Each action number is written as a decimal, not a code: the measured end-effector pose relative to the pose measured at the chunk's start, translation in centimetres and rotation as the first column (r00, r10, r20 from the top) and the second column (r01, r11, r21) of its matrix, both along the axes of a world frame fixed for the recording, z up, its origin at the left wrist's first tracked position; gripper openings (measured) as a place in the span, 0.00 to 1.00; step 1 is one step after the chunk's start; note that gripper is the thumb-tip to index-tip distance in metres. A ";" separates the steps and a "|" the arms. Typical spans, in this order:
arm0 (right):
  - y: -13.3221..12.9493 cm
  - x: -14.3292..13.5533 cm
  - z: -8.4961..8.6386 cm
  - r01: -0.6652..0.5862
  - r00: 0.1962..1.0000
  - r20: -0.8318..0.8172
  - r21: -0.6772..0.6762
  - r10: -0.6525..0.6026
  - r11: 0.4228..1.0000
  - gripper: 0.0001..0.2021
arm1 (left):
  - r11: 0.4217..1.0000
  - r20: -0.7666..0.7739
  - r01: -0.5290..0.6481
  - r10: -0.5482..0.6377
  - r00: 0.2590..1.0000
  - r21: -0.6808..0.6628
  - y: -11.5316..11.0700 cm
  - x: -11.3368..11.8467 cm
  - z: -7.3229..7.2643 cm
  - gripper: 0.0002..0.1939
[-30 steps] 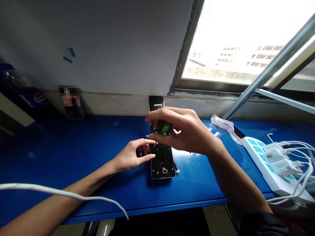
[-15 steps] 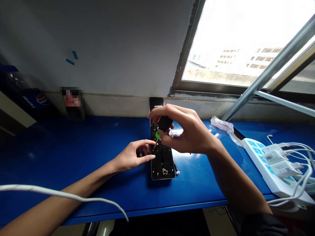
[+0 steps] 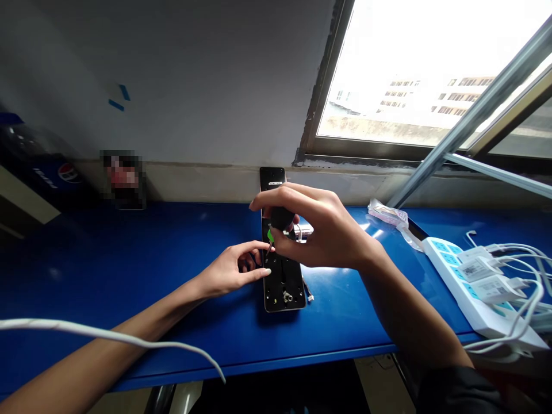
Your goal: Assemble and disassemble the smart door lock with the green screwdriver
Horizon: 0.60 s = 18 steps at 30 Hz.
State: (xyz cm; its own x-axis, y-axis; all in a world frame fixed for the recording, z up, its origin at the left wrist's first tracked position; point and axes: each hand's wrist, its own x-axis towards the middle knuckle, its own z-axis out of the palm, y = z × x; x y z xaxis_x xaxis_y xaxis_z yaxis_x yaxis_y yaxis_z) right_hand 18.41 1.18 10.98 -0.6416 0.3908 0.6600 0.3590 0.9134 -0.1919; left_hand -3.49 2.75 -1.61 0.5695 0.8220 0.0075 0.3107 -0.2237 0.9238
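A long black panel (image 3: 276, 287) with small holes and screws lies on the blue table, its far end near the wall. My right hand (image 3: 321, 227) is closed around a screwdriver (image 3: 282, 219) with a black and green handle. Its thin shaft slants down to a screw point near the panel's left edge; the very tip is hard to make out. My left hand (image 3: 233, 268) rests at that left edge, thumb and index finger apart, the index fingertip beside the shaft. A metal fitting (image 3: 287, 296) sits at the panel's near end. My right hand hides the panel's middle.
A white power strip (image 3: 457, 282) with plugged-in chargers and cables stands on the right. Near the wall lies a clear plastic bag (image 3: 388, 215). A cola bottle (image 3: 52, 172) stands at the far left. One white cable (image 3: 129, 339) crosses above my left forearm.
The camera view has shifted slightly. My right hand and the screwdriver handle have moved a little to the left; my left hand stays at the panel's edge.
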 end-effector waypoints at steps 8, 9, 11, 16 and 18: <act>-0.4 0.0 0.2 0.005 1.000 -0.007 -0.003 -0.005 1.000 0.23 | 1.000 0.004 0.005 -0.005 1.000 -0.005 0.1 -0.1 -0.3 0.20; -0.3 -0.1 0.1 0.003 1.000 -0.002 0.000 -0.003 1.000 0.23 | 1.000 0.004 0.002 -0.002 1.000 -0.007 0.1 -0.1 -0.3 0.20; -0.2 -0.1 -0.1 -0.002 1.000 0.005 0.007 0.002 1.000 0.23 | 1.000 0.006 -0.001 0.001 1.000 -0.008 0.1 -0.1 -0.3 0.20; -0.1 -0.1 0.0 -0.006 1.000 -0.014 0.026 0.007 1.000 0.23 | 1.000 0.003 0.013 -0.013 1.000 0.010 0.1 -0.1 -0.2 0.19; -0.2 0.0 0.1 0.001 1.000 -0.025 0.035 0.000 0.999 0.23 | 1.000 -0.003 0.016 -0.016 1.000 0.016 0.1 -0.1 -0.2 0.20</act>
